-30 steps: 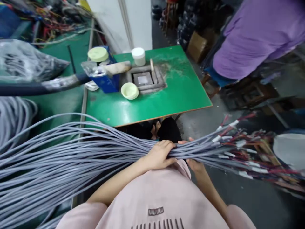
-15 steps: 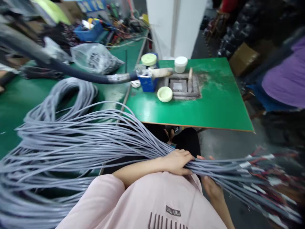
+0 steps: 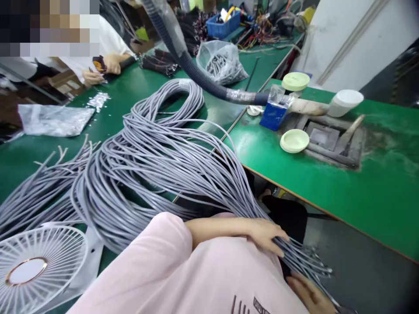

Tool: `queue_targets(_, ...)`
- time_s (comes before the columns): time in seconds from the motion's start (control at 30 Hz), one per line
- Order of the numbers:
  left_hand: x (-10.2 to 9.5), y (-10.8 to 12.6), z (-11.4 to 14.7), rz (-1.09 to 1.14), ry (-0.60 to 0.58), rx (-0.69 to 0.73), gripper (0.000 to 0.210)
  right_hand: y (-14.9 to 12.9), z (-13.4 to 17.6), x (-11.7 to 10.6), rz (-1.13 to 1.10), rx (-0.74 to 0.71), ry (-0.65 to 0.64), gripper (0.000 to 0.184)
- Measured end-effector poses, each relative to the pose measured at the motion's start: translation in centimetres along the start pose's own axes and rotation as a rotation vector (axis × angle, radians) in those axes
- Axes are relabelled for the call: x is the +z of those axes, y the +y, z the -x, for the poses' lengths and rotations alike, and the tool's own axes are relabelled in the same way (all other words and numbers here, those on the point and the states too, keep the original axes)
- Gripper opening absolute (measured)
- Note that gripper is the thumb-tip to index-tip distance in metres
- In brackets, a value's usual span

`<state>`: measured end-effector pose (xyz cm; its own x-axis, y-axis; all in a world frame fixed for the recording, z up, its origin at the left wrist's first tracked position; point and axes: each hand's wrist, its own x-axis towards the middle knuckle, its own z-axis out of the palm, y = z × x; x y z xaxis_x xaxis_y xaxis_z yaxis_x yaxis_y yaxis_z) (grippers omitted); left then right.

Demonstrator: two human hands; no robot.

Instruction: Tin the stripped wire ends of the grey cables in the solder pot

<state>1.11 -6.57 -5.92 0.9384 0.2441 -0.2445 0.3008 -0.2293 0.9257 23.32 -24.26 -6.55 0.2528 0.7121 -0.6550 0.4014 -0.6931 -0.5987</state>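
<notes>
A thick bundle of grey cables (image 3: 196, 161) runs from a looped pile on the green table down to my lap. My left hand (image 3: 266, 235) lies across the bundle near its end and is closed around it, thumb on the near side. Below it, my right hand (image 3: 310, 294) is beside the cable ends, its visible fingers stretched out and partly cut off by the lower edge. Whether its palm touches the cables is hidden. Several cable ends (image 3: 322, 266) stick out past my left hand, over the floor.
Another grey cable bunch (image 3: 39, 187) and a white round fan (image 3: 28, 270) lie left. A ribbed hose (image 3: 206, 83) reaches a blue box (image 3: 273, 115) beside pale green lids and a white tub (image 3: 345, 102). A co-worker's hands (image 3: 104, 69) work across the table.
The view has swung left, bringing the fan and co-worker into sight. The cable ends now point more downward, and my right hand sits lower, no longer visibly wrapped under the bundle.
</notes>
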Motion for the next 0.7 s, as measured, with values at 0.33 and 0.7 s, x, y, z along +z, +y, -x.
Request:
queue_targets(0.33,1.9,-0.4,12.6,0.489,0.407,-0.246,0.044,-15.2,-17.3,8.8,-0.088,-0.549,-0.476,0.082)
queue_targets(0.7,-1.1,5.9,26.5,-0.417,1.170,-0.644,0.030,-14.1,-19.0,13.0,-0.102,-0.279,-0.711,0.064)
